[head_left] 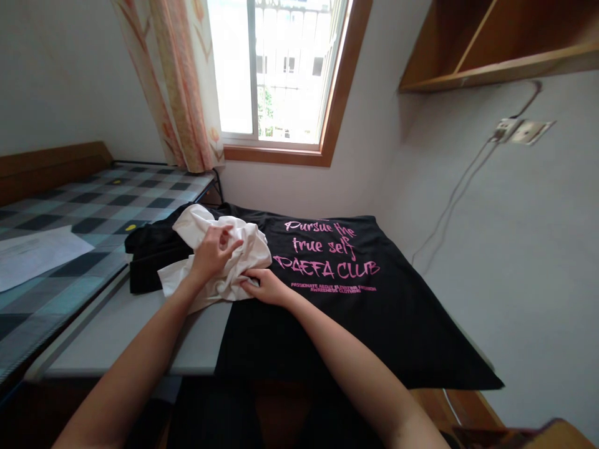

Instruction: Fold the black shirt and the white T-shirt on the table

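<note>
A crumpled white garment point(243, 246) lies on the grey table point(121, 330), partly over a black T-shirt point(374, 312) with pink lettering spread flat across it. My left hand point(213, 249) rests on top of the white garment and grips its folds. Its lower edge is pinched by my right hand point(264, 285), which lies on the black shirt. Another dark garment point(150, 249) sits bunched behind the white one at the left.
A bed with a checked blue cover point(70, 212) runs along the table's left side, with a sheet of white paper point(32, 252) on it. A window with a curtain point(187, 87) is ahead. A wall socket with cable point(519, 132) and a wooden shelf point(496, 50) are on the right.
</note>
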A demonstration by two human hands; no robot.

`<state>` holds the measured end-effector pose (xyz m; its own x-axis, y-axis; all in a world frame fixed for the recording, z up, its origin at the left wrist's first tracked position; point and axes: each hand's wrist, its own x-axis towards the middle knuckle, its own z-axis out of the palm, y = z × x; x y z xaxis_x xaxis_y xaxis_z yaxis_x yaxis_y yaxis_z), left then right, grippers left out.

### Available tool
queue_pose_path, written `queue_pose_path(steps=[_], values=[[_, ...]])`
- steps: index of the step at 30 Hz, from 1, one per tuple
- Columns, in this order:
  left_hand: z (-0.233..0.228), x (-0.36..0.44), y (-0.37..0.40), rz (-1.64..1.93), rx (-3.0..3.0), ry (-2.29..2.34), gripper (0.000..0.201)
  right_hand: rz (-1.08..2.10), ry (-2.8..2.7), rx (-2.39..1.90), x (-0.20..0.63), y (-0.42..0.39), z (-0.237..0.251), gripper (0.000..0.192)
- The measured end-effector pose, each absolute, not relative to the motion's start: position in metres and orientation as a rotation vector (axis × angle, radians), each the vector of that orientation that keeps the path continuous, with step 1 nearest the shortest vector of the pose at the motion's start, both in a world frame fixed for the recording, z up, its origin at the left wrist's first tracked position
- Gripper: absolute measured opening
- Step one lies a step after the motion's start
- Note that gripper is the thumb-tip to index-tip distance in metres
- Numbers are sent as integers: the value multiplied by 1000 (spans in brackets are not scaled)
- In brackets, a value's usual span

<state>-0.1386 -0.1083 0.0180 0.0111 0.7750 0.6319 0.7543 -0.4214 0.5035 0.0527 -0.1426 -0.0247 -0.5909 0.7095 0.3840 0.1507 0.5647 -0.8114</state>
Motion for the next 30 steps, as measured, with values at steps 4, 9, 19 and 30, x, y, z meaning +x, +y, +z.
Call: queue_pose_path(steps=[4,9,19,30], values=[[10,-136,-106,1140,2250,1765,51,957,-2091,-666,53,-143,-24,23],[8,-137,-104,1145,2253,1698,43,945,-2098,-667,54,-142,-24,22],[21,-143,-104,1949,1793,1849,21,1017,-2056,-726,53,-143,-24,23],[28,-157,-90,2214,1006,1658,24,1109,-2021,-763,53,-139,-29,22]])
